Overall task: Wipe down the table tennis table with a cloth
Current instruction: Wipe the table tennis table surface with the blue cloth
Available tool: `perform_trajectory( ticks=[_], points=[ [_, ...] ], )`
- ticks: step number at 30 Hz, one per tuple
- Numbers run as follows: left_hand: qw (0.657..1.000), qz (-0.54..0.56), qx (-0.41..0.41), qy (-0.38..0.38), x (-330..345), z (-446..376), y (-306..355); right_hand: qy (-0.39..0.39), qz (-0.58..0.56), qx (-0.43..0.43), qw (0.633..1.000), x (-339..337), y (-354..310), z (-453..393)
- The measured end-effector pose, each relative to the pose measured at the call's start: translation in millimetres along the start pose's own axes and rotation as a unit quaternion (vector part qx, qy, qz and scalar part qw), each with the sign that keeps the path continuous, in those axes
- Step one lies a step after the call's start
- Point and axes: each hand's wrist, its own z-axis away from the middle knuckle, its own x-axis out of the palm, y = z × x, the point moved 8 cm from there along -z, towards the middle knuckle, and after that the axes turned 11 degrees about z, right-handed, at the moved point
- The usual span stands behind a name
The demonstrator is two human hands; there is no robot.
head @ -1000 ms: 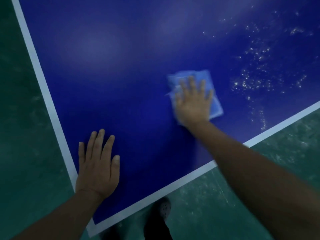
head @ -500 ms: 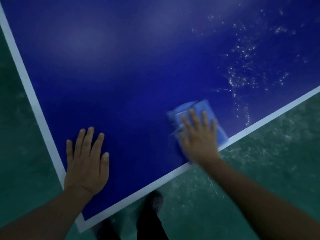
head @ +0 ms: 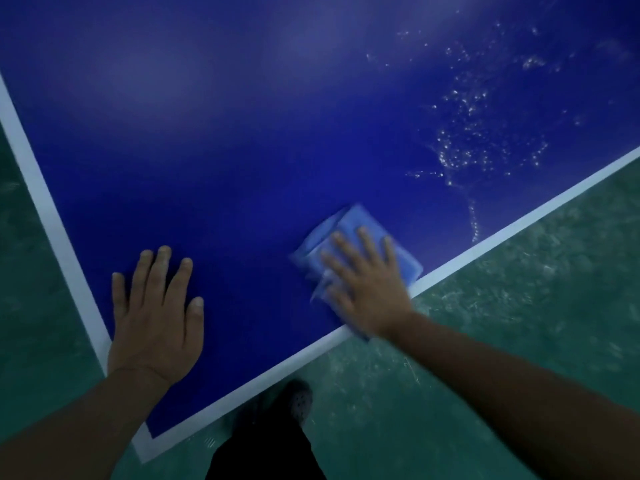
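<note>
- The right hand [head: 367, 289] lies flat on the light blue cloth [head: 360, 233], fingers straight and spread — it presses down and does not grab.
- The cloth sits on the blue table [head: 242, 150], right at the near edge, touching the white line [head: 519, 226] there. It looks a bit blurry.
- The left hand [head: 156, 317] rests flat on the table by the near corner — fingers straight, holding nothing.
- Small white specks [head: 464, 147] dot the table farther along that edge.
- A dark shoe [head: 299, 401] stands on the green floor [head: 519, 323] below.
</note>
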Motion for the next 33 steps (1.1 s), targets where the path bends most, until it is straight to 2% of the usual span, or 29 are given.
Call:
perform_trajectory(
  ticks=[2,4,6,7,8,11,13,15,18,20,21,23,25,26,27,28,30,33],
  points=[
    [1.0,0.003,0.002,0.001,0.8,0.1,1.0,-0.038,-0.002,0.153,0.988,5.1,73.0,-9.7],
    [1.0,0.0,0.003,0.001,0.7,-0.2,1.9,-0.053,-0.042,0.302,0.951,9.0,122.5,-7.4],
    [1.0,-0.002,-0.001,0.003,-0.6,0.0,2.4,-0.055,-0.094,0.418,0.902,11.4,127.9,-1.7],
    [1.0,-0.003,-0.001,0.006,-1.6,0.2,3.0,-0.06,-0.098,0.432,0.895,11.3,112.3,-1.8],
    [1.0,-0.004,0.0,0.007,-2.2,0.3,3.9,-0.059,-0.086,0.405,0.909,9.9,87.7,-4.1],
    [1.0,-0.014,-0.003,0.004,-2.1,-0.3,4.0,-0.045,-0.058,0.182,0.98,5.2,4.4,4.3],
    [1.0,-0.012,-0.006,0.003,-1.4,-0.6,4.0,-0.053,-0.046,0.088,0.994,5.3,16.8,15.9],
    [1.0,-0.011,-0.012,0.003,-0.7,0.4,3.6,-0.075,-0.001,0.079,0.994,10.6,71.3,16.1],
    [1.0,-0.018,-0.017,-0.003,1.8,-1.4,0.3,-0.125,-0.018,0.205,0.971,21.5,156.0,10.9],
    [0.999,-0.02,-0.025,0.0,1.9,-2.1,-1.6,-0.107,-0.044,0.267,0.957,18.8,158.0,3.9],
    [0.999,-0.019,-0.037,0.008,0.6,-1.5,0.1,-0.09,-0.046,0.266,0.959,14.2,140.6,-2.1],
    [0.996,-0.006,-0.072,0.043,-2.0,1.8,17.1,-0.044,-0.066,0.182,0.98,-1.6,84.2,-14.2],
    [0.991,0.014,-0.11,0.081,5.8,7.5,56.5,-0.015,-0.063,0.037,0.997,-6.4,34.8,-14.2],
    [0.988,0.025,-0.12,0.09,15.5,10.4,84.3,-0.013,-0.058,-0.014,0.998,-3.3,32.9,-12.5],
    [0.987,0.04,-0.124,0.093,28.0,11.6,114.2,-0.008,-0.053,-0.03,0.998,0.9,51.8,-14.5],
    [0.987,0.055,-0.123,0.091,41.9,10.2,142.7,-0.003,-0.048,-0.008,0.999,6.5,86.3,-18.3],
    [0.987,0.072,-0.12,0.084,67.5,3.4,185.5,-0.016,-0.045,0.11,0.993,21.4,178.9,-16.2],
    [0.988,0.047,-0.129,0.076,91.0,-5.4,205.2,-0.059,-0.073,0.301,0.949,43.8,314.8,13.7]
  ],
)
